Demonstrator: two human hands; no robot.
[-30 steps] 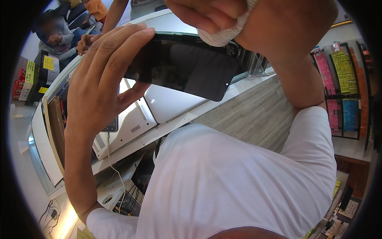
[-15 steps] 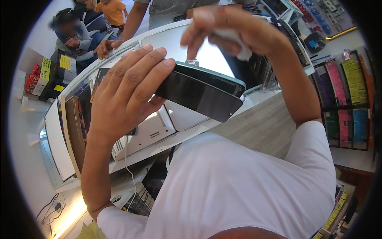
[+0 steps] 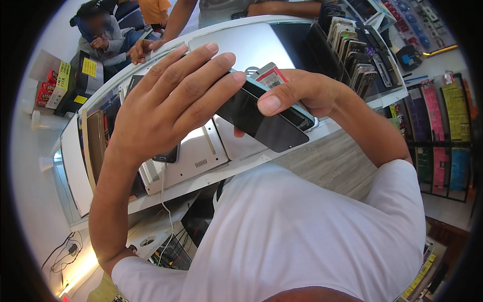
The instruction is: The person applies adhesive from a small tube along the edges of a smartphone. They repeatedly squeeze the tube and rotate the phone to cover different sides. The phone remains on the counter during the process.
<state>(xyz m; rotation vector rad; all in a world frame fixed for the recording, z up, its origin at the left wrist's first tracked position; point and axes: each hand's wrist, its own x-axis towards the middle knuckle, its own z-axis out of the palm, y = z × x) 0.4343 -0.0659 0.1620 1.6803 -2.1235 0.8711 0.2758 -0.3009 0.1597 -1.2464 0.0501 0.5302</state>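
Observation:
A phone (image 3: 302,120) is tilted between my hands, its black glossy screen panel (image 3: 274,132) standing apart from the body along one long side. My left hand (image 3: 171,100) is closed around the phone's left end, fingers across its upper side, with a fingertip showing below. From the right, my right hand (image 3: 302,93) pinches the phone's upper long edge, thumb on the near side. A red-and-white printed card (image 3: 270,76) sticks out behind the phone, against the right fingers. Those fingers are mostly hidden, as is how far the card extends.
Below the phone, a silver laptop (image 3: 226,43) and a white device (image 3: 196,151) lie on the counter (image 3: 201,183). Another phone (image 3: 167,155) with a white cable lies left. Upright phones (image 3: 347,48) stand in a rack at right. Across the counter is a person's hand (image 3: 138,50).
My right hand has come down from above the phone, where it held something white and blurred, onto the phone's upper edge. The red-and-white card now shows. My left hand has shifted slightly right.

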